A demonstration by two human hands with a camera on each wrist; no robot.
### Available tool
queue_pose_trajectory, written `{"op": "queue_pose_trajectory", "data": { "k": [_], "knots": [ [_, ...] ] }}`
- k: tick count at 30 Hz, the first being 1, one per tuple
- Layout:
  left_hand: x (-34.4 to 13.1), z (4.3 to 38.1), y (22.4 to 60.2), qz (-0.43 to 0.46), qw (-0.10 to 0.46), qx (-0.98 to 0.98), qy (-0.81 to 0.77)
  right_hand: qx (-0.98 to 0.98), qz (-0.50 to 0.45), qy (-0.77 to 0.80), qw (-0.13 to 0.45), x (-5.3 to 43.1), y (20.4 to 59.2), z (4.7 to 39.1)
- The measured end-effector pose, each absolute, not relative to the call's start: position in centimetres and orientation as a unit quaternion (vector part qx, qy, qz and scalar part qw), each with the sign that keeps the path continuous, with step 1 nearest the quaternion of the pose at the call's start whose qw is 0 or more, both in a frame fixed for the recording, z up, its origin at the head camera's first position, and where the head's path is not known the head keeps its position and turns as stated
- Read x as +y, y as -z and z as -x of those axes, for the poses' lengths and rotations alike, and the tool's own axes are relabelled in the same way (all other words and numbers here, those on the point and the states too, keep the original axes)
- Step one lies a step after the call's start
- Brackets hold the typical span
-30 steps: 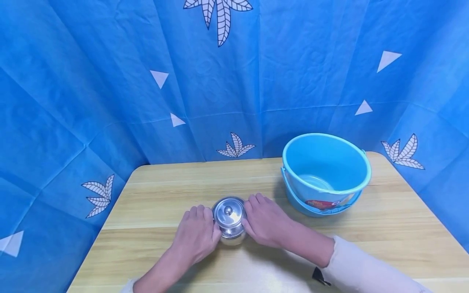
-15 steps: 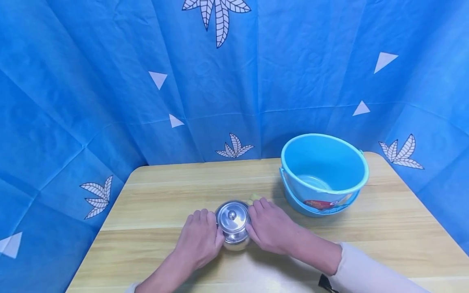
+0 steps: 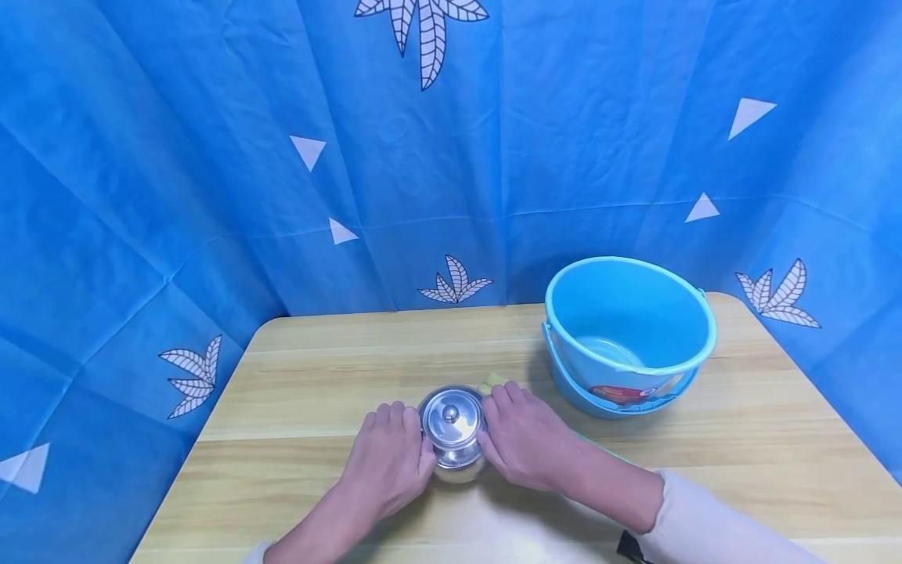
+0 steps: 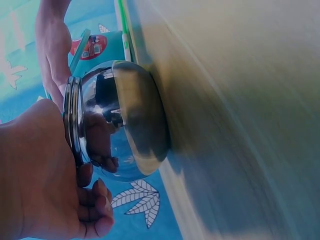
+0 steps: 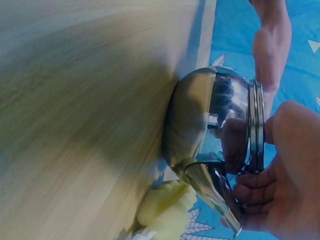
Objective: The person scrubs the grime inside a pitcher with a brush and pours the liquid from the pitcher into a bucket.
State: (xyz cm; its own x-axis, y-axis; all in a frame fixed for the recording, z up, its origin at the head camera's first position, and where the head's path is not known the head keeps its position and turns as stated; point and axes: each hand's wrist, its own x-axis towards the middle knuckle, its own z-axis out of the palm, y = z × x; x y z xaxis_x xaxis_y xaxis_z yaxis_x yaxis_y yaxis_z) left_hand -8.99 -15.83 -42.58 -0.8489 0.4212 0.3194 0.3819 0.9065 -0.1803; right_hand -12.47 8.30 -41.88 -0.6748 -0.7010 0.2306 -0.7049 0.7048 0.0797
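A shiny round-bellied metal teapot [image 3: 451, 423] with a knobbed lid stands upright on the wooden table between both hands. My left hand [image 3: 389, 458] grips its left side at the rim, with curled fingers showing below the rim in the left wrist view. On the opposite side my right hand [image 3: 524, 439] holds the rim, its fingers curled beside the short spout [image 5: 215, 192]. Whether the teapot has a handle is hidden. Behind the right hand lies a soft pale-yellow thing [image 5: 167, 210], mostly covered in the head view.
A light-blue bucket [image 3: 581, 372] stands at the table's back right, its handle hanging down in front. A thin green-and-white stick [image 4: 123, 30] lies near the teapot. Near my right sleeve is a small black object [image 3: 629, 546]. Blue patterned cloth [image 3: 395, 172] surrounds the table [image 3: 317, 376].
Both hands and the teapot have shifted slightly right and nearer to me, mostly in the first half second. The yellow thing has come into view behind my right hand.
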Motion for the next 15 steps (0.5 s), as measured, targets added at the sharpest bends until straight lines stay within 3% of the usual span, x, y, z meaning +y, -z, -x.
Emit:
{"op": "queue_pose_trajectory", "data": {
  "k": [15],
  "knots": [
    [-14.7,8.5,42.6,0.210,0.164,-0.963,-0.045,-0.915,-0.383,0.002,0.129,9.3,41.8,11.6]
  ]
}}
